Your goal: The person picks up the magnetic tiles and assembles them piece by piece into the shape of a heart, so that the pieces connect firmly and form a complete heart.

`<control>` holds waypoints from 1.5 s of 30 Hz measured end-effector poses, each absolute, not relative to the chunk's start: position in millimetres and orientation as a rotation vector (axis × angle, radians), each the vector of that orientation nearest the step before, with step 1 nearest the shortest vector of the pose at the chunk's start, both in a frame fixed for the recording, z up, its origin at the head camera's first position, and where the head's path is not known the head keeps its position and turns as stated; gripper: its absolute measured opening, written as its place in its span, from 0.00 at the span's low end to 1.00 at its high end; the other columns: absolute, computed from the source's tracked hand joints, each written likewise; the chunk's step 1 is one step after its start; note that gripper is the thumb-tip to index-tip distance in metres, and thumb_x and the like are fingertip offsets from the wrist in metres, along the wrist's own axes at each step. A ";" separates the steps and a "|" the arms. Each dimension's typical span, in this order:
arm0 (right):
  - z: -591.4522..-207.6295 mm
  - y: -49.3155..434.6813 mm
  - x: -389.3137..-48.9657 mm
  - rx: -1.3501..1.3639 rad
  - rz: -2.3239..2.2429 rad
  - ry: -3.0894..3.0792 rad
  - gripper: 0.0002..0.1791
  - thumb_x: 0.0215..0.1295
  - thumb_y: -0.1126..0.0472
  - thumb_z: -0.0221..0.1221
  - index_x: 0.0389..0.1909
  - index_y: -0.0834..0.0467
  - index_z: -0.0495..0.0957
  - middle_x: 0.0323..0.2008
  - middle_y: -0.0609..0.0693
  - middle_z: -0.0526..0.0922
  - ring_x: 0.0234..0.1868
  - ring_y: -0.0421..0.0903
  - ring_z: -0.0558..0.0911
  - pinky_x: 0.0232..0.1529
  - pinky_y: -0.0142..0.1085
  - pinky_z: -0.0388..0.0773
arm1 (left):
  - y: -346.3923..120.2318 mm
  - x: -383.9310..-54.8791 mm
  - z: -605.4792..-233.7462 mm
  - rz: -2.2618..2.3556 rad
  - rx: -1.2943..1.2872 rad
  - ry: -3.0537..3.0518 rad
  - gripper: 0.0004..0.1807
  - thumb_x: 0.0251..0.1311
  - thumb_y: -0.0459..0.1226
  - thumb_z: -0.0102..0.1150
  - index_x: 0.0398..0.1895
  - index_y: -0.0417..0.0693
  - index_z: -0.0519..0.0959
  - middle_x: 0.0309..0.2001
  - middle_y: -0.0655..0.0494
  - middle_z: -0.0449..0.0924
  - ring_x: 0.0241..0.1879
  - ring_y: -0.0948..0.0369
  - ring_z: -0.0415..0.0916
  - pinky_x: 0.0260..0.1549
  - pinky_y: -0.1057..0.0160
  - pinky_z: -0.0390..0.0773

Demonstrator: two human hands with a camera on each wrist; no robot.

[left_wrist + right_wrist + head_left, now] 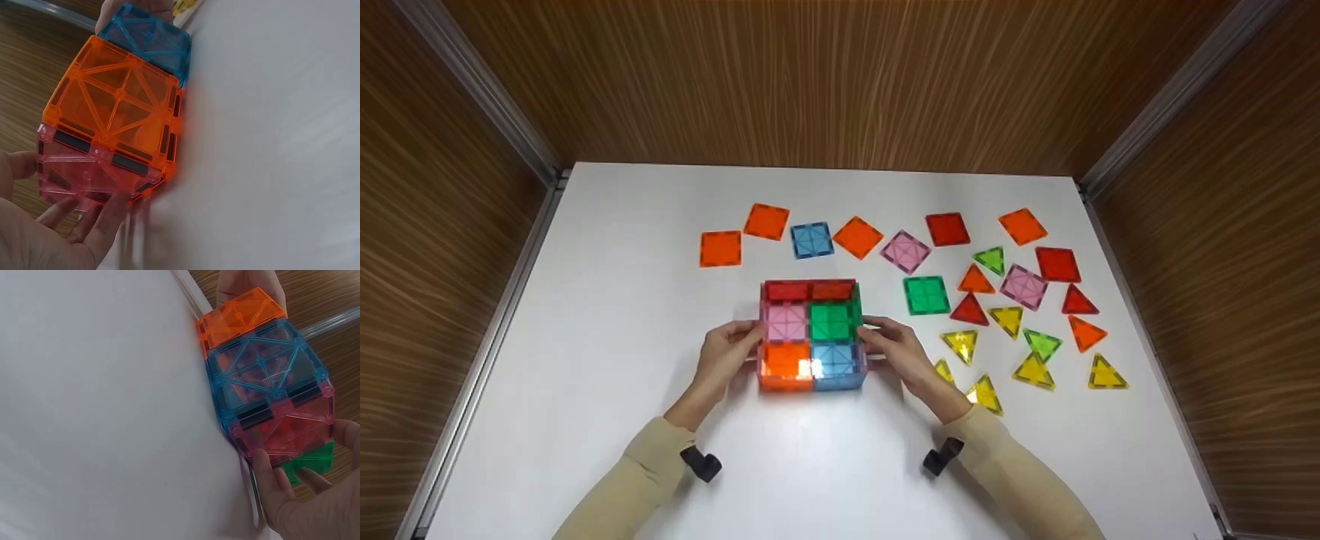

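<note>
Your box point(811, 342) sits near the middle of the white table point(615, 300), between your two hands. It is built of clear coloured tiles set edge to edge. From above you see four squares in a two-by-two grid: pink point(787, 322) and green point(829, 322) in the far row, orange point(787, 360) and blue point(834, 358) in the near one. A red pair point(787, 291) lines the far edge, and orange and blue run along the edge nearest you. Your wrist views show a pink left face point(67, 160) and a pink right face point(298, 424), with ribs across the tiles and dark bars point(71, 140) along their edges. Light glares on the orange and blue squares.

Your left hand point(722, 355) grips the left side, and your right hand point(904, 356) grips the right side, fingers against the tiles. You cannot tell whether the box rests on the table or is slightly raised. Loose squares point(811, 241) lie beyond it; loose triangles point(1006, 322) are scattered to its right.
</note>
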State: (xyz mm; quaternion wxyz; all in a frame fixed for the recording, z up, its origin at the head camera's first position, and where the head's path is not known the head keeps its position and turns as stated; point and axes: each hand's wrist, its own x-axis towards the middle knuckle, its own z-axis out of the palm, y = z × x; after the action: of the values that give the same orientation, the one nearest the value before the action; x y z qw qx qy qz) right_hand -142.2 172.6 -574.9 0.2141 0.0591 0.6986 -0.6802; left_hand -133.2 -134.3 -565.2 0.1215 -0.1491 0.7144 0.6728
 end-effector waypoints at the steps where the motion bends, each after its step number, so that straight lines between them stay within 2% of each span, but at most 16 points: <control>1: -575.0 171.1 -142.5 0.157 -1.884 1.936 0.30 0.76 0.49 0.62 0.72 0.61 0.73 0.52 0.56 0.85 0.42 0.42 0.87 0.45 0.36 0.89 | -135.9 -135.2 -565.4 1.959 -0.424 2.101 0.22 0.71 0.46 0.66 0.58 0.37 0.84 0.51 0.38 0.87 0.38 0.58 0.86 0.37 0.66 0.88; 7: -575.7 165.7 -143.5 0.160 -1.873 1.916 0.31 0.77 0.48 0.61 0.73 0.60 0.72 0.53 0.58 0.84 0.43 0.43 0.87 0.47 0.36 0.89 | -144.1 -144.1 -564.3 1.905 -0.401 2.149 0.23 0.70 0.47 0.67 0.56 0.37 0.84 0.49 0.38 0.89 0.38 0.57 0.88 0.36 0.65 0.88; 11: -576.4 164.7 -144.4 0.170 -1.880 1.914 0.30 0.77 0.49 0.61 0.73 0.59 0.73 0.51 0.55 0.83 0.44 0.43 0.86 0.47 0.36 0.89 | -155.5 -157.7 -567.2 1.762 -0.224 2.307 0.25 0.71 0.50 0.66 0.59 0.39 0.83 0.50 0.39 0.88 0.40 0.55 0.87 0.39 0.66 0.87; 14: -576.6 164.4 -145.2 0.172 -1.887 1.908 0.29 0.77 0.49 0.61 0.73 0.59 0.73 0.51 0.54 0.83 0.44 0.44 0.86 0.47 0.36 0.89 | -170.0 -174.8 -572.4 1.624 -0.002 2.473 0.27 0.71 0.51 0.65 0.62 0.40 0.82 0.53 0.40 0.88 0.46 0.51 0.87 0.46 0.62 0.87; 18: -577.0 164.0 -146.0 0.174 -1.890 1.900 0.29 0.77 0.49 0.61 0.72 0.58 0.73 0.52 0.54 0.83 0.45 0.44 0.86 0.47 0.36 0.89 | -189.3 -200.3 -576.5 1.543 0.164 2.597 0.28 0.72 0.50 0.65 0.65 0.39 0.80 0.56 0.40 0.86 0.54 0.46 0.85 0.57 0.50 0.85; 22: -577.1 163.8 -146.2 0.178 -1.899 1.892 0.28 0.77 0.50 0.61 0.72 0.58 0.74 0.50 0.53 0.83 0.44 0.44 0.86 0.46 0.35 0.89 | -203.2 -225.0 -575.1 1.505 0.183 2.678 0.29 0.71 0.50 0.65 0.64 0.37 0.79 0.59 0.37 0.84 0.58 0.43 0.81 0.63 0.43 0.80; 29: -576.3 162.9 -146.8 0.179 -1.890 1.897 0.30 0.76 0.50 0.62 0.72 0.60 0.73 0.47 0.51 0.84 0.42 0.43 0.86 0.45 0.35 0.89 | -219.8 -263.2 -572.8 1.222 0.148 2.816 0.38 0.66 0.52 0.70 0.69 0.37 0.74 0.66 0.36 0.75 0.66 0.41 0.70 0.72 0.41 0.70; 34: -575.5 163.8 -147.2 0.182 -1.885 1.903 0.30 0.77 0.50 0.62 0.72 0.60 0.73 0.46 0.49 0.83 0.41 0.42 0.85 0.44 0.35 0.89 | -222.9 -286.4 -578.4 1.090 0.132 2.848 0.42 0.62 0.52 0.73 0.73 0.40 0.70 0.68 0.38 0.70 0.65 0.44 0.67 0.72 0.41 0.69; 39: -576.6 164.2 -147.4 0.179 -1.889 1.906 0.29 0.77 0.50 0.62 0.72 0.60 0.73 0.45 0.49 0.84 0.41 0.42 0.86 0.44 0.35 0.89 | -219.6 -301.5 -587.4 1.075 0.116 2.860 0.41 0.58 0.50 0.75 0.71 0.42 0.72 0.66 0.40 0.70 0.62 0.45 0.68 0.67 0.43 0.71; 42: -577.2 164.1 -147.2 0.173 -1.880 1.911 0.29 0.77 0.50 0.62 0.72 0.60 0.73 0.46 0.50 0.84 0.41 0.42 0.86 0.44 0.35 0.89 | -216.4 -306.5 -591.7 1.040 0.153 2.895 0.40 0.57 0.50 0.76 0.69 0.41 0.74 0.68 0.39 0.70 0.64 0.43 0.68 0.67 0.42 0.70; 45: -577.3 164.6 -147.3 0.161 -1.878 1.911 0.30 0.77 0.49 0.62 0.73 0.61 0.73 0.47 0.52 0.84 0.41 0.42 0.86 0.45 0.36 0.89 | -213.1 -309.7 -593.3 1.013 0.184 2.910 0.39 0.56 0.49 0.76 0.68 0.41 0.75 0.72 0.39 0.69 0.69 0.42 0.66 0.71 0.41 0.68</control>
State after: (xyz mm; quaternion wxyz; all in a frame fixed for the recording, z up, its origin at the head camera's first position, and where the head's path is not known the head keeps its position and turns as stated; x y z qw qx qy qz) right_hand -147.3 164.6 -577.3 0.2268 0.0584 0.6934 -0.6815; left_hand -309.7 -213.1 -593.3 0.0276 0.0595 0.9424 0.3280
